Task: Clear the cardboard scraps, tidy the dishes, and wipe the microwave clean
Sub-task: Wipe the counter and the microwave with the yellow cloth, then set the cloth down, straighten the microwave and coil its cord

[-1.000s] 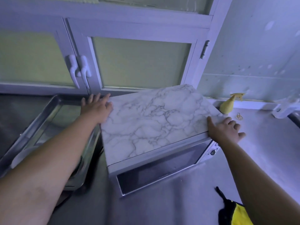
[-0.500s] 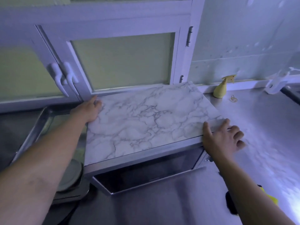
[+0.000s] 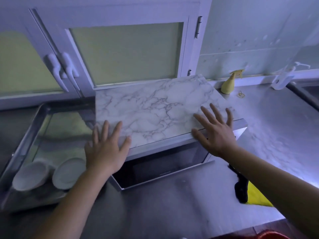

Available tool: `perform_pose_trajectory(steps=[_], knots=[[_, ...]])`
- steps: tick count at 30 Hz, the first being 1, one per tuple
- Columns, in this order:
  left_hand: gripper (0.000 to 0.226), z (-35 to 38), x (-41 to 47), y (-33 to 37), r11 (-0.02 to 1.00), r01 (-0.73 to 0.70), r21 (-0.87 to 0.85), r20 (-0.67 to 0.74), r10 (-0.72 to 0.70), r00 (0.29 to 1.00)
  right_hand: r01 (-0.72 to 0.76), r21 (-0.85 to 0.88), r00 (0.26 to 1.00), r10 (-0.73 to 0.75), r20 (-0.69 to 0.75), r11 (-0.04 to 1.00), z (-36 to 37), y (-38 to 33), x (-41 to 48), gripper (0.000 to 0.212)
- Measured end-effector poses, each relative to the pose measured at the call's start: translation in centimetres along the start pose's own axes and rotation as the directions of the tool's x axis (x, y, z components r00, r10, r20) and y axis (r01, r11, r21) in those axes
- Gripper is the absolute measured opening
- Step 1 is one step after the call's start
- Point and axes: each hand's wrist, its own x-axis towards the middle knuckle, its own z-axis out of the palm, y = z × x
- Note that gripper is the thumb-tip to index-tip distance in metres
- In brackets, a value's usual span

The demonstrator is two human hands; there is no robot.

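- Left hand [image 3: 107, 149] and right hand [image 3: 215, 133]: grip spread flat, at the microwave [image 3: 155, 107] front corners, centre frame.
- Microwave likely heavy, rigid, with a slick top; hold its side edges, not the door.

The person's left hand [image 3: 107, 149] is bare, with all four fingers and the thumb in view. The right hand [image 3: 217, 133] is bare too, and its five digits show just as plainly. The left forearm [image 3: 69, 204] is uncovered from the wrist to the near edge of the view. The right forearm [image 3: 276, 183] is uncovered the same way, out to the near right edge. Nails and fine marks on the fingers are too blurred to tell. Dim bluish light lies over both arms.
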Motion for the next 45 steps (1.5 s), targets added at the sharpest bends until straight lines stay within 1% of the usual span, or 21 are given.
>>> perform_pose_trajectory(steps=[2,5,7,9,13,15,18,21,25,27,28,29,31,32,33,35,37,38,40,43,45], knots=[[0.068,-0.4,-0.4,0.5,0.999,-0.002,-0.052,-0.040,0.000,0.999,0.067,0.058,0.998,-0.066,-0.023,0.996,0.5,-0.8,1.0,0.064],[0.069,-0.6,-0.4,1.0,0.998,-0.001,-0.058,-0.094,-0.004,0.996,0.124,0.056,0.961,-0.106,-0.257,0.991,2.0,-1.1,1.3,0.052],[0.072,-0.3,-0.3,0.9,0.999,-0.002,-0.032,-0.104,-0.001,0.995,0.164,0.045,0.928,-0.139,-0.346,0.985,2.8,-0.6,1.5,0.048],[0.074,-0.4,0.5,0.4,1.000,-0.017,-0.017,-0.105,0.015,0.994,0.179,0.036,0.908,-0.152,-0.391,0.983,3.5,-0.5,1.8,0.046],[0.072,-1.1,5.0,-0.7,0.999,-0.045,-0.031,-0.094,0.042,0.995,0.114,0.019,0.904,-0.096,-0.416,0.993,4.4,-1.7,4.0,0.045],[0.070,-1.4,7.5,-0.7,0.999,-0.041,-0.022,-0.073,0.040,0.997,0.066,0.052,0.933,-0.043,-0.358,0.997,4.2,-2.2,5.6,0.048],[0.070,-1.7,9.4,-0.2,0.999,-0.053,0.003,-0.037,0.053,0.998,-0.037,0.123,0.991,0.052,-0.126,0.992,3.1,-2.4,7.1,0.060],[0.072,-1.8,9.8,-0.5,0.999,-0.050,-0.014,-0.016,0.050,0.999,-0.104,0.104,0.994,0.099,0.050,0.989,2.9,-2.7,7.6,0.060],[0.059,-2.1,8.4,0.6,1.000,-0.018,0.011,0.010,0.018,1.000,-0.228,0.213,0.969,0.200,0.144,0.950,2.5,-3.7,5.5,0.048],[0.052,-1.7,6.1,1.5,0.999,-0.028,0.019,-0.066,0.029,0.997,-0.263,0.312,0.963,0.231,0.136,0.913,2.0,-4.7,2.3,0.048],[0.048,-1.2,4.4,1.8,0.996,-0.082,-0.033,-0.153,0.076,0.985,-0.293,0.382,0.956,0.264,0.128,0.876,1.9,-5.3,-0.2,0.047],[0.044,-0.4,2.3,2.0,0.975,-0.185,-0.126,-0.260,0.147,0.954,-0.333,0.460,0.943,0.306,0.134,0.823,2.0,-5.7,-3.1,0.044],[0.032,2.0,-2.6,2.5,0.840,-0.382,-0.386,-0.408,0.215,0.887,-0.450,0.552,0.890,0.401,0.216,0.702,2.8,-6.1,-10.1,0.033],[0.024,3.4,-5.2,2.9,0.754,-0.404,-0.518,-0.403,0.202,0.893,-0.534,0.557,0.842,0.458,0.285,0.636,3.3,-6.1,-13.9,0.029],[0.021,4.9,-7.5,3.2,0.684,-0.367,-0.630,-0.347,0.175,0.921,-0.626,0.546,0.775,0.526,0.351,0.557,3.7,-5.8,-17.5,0.025],[0.022,7.9,-11.4,4.4,0.580,-0.178,-0.795,-0.122,0.135,0.983,-0.777,0.494,0.608,0.671,0.424,0.391,4.0,-4.6,-23.6,0.020],[0.023,10.9,-14.3,6.1,0.515,0.042,-0.856,0.143,0.157,0.977,-0.848,0.449,0.479,0.771,0.420,0.282,3.6,-2.7,-27.5,0.019],[0.023,12.1,-15.5,7.0,0.499,0.114,-0.859,0.231,0.178,0.957,-0.862,0.432,0.447,0.799,0.401,0.265,3.3,-1.4,-28.8,0.019],[0.023,14.1,-17.7,8.7,0.490,0.200,-0.848,0.345,0.225,0.911,-0.870,0.420,0.420,0.834,0.359,0.258,2.4,1.4,-30.1,0.018],[0.022,15.8,-19.5,10.6,0.536,0.245,-0.808,0.460,0.313,0.831,-0.877,0.413,0.396,0.856,0.332,0.246,2.2,6.5,-29.8,0.021],[0.022,16.6,-19.4,11.3,0.581,0.251,-0.774,0.500,0.318,0.806,-0.891,0.377,0.390,0.849,0.357,0.251,3.1,9.9,-28.7,0.030]])
